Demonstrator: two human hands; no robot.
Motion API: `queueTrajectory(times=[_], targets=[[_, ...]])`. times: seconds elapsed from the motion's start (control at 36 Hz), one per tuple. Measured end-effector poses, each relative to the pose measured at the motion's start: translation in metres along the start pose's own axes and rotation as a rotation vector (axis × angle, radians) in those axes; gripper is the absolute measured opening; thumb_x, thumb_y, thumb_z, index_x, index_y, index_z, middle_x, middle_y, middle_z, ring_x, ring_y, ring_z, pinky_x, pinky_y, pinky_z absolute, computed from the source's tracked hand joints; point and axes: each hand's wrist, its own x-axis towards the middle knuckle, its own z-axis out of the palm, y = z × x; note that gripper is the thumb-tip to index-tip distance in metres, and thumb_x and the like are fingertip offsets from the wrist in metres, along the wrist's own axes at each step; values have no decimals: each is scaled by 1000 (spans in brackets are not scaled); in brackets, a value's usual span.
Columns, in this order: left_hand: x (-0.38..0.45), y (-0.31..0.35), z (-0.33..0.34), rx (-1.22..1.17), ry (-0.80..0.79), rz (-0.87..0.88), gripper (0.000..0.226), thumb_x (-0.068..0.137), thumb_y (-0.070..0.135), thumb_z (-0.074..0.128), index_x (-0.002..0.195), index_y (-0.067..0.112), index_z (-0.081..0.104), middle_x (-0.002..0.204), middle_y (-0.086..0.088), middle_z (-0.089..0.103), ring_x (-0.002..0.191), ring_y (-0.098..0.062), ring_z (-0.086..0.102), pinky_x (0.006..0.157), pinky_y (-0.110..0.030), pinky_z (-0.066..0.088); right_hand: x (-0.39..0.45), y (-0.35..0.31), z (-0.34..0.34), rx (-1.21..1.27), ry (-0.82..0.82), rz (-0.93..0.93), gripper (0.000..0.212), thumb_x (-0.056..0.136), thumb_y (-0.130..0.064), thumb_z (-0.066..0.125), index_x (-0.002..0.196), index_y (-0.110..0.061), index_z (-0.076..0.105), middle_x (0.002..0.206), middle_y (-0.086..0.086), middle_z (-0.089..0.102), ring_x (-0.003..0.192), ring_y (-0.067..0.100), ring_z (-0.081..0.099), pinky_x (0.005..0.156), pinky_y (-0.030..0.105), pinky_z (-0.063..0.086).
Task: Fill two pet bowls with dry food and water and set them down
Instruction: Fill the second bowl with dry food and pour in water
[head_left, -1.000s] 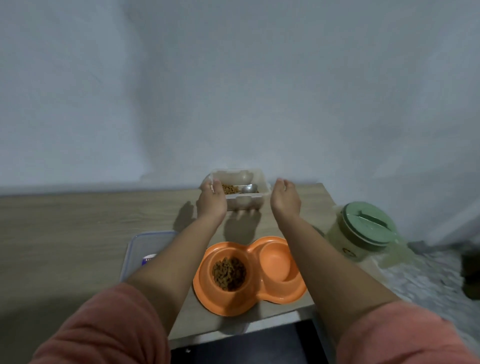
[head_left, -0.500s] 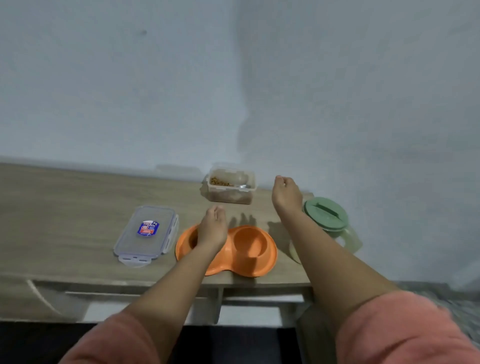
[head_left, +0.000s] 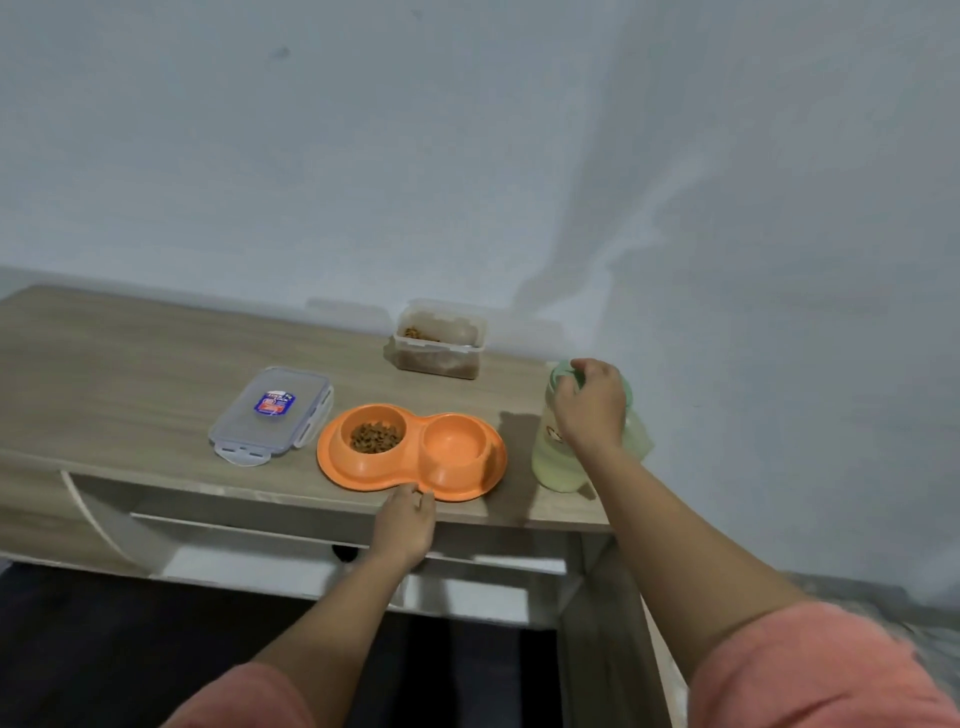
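An orange double pet bowl sits near the front edge of the wooden table. Its left cup holds brown dry food; its right cup is empty. My left hand rests at the table's front edge, fingertips touching the bowl's near rim. My right hand grips the green lid of a pale green water jug standing at the table's right end. A clear food container with kibble stands at the back by the wall.
The container's clear lid with a blue label lies flat left of the bowl. The white wall runs close behind. Below the tabletop is a white shelf; the floor beneath is dark.
My left hand drew back from the food container to the bowl's front rim. My right hand moved right and took hold of the jug's lid. The view pulled back and shifted.
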Motion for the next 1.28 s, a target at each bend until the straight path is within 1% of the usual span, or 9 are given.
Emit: queueTrajectory(times=[0.14, 0.22, 0.33, 0.44, 0.58, 0.81, 1.0, 1.11, 1.28], targets=[[1, -5, 8, 109, -44, -25, 51, 101, 25, 39, 146, 1, 33, 149, -15, 40, 136, -30, 39, 109, -32, 31, -2, 28, -15, -192, 65, 99, 43, 90, -26, 49, 132, -15, 49, 139, 7, 41, 130, 25, 39, 108, 45, 27], [2, -2, 12, 193, -73, -35, 55, 102, 25, 37, 149, 0, 27, 153, -15, 33, 141, -28, 32, 113, -31, 26, -2, 46, -20, -75, 46, 250, 53, 89, -39, 51, 135, -16, 42, 138, 11, 43, 128, 29, 40, 105, 50, 30], [1, 5, 14, 428, -134, -19, 47, 103, 22, 28, 144, -2, 34, 149, -17, 35, 139, -29, 32, 114, -31, 24, 0, 65, -19, 215, 1, 370, 68, 82, -55, 60, 133, -13, 43, 132, 9, 50, 119, 28, 50, 98, 43, 45], [7, -2, 14, 604, -142, -14, 44, 99, 22, 34, 138, 2, 39, 142, -14, 37, 133, -29, 32, 112, -36, 30, 0, 74, -21, 340, -5, 381, 64, 79, -53, 67, 125, -13, 48, 116, 1, 54, 100, 18, 51, 86, 30, 44], [10, 1, 11, 682, -185, -27, 44, 98, 17, 35, 139, 0, 38, 144, -16, 36, 133, -30, 34, 111, -35, 30, -1, 89, -23, 451, -58, 398, 57, 81, -47, 69, 120, -10, 50, 111, 3, 58, 101, 21, 56, 86, 34, 48], [11, 14, 8, 809, -253, 2, 42, 98, 10, 36, 138, 0, 41, 145, -17, 38, 135, -29, 34, 112, -33, 25, -2, 99, -18, 466, -207, 289, 27, 86, -30, 69, 104, -13, 57, 107, 7, 62, 101, 25, 57, 91, 39, 47], [9, 18, 2, 864, -295, -1, 37, 96, 8, 41, 131, 0, 50, 139, -17, 47, 130, -28, 44, 106, -31, 35, 15, 85, -27, 368, -323, 177, 57, 83, -30, 72, 127, 0, 51, 126, 13, 58, 116, 30, 56, 100, 41, 47], [7, 18, 3, 763, -264, 16, 38, 97, 8, 40, 133, -1, 48, 141, -17, 44, 132, -29, 39, 110, -32, 32, 26, 72, -32, 262, -414, 77, 39, 82, -25, 74, 111, -5, 59, 117, 14, 63, 107, 28, 60, 93, 39, 50], [8, 18, 6, 704, -175, 15, 40, 97, 5, 38, 137, 2, 41, 145, -15, 39, 134, -24, 40, 108, -28, 32, 38, 53, -30, -5, -548, -87, 63, 82, -33, 73, 131, -2, 50, 122, 10, 57, 117, 26, 53, 91, 31, 43]])
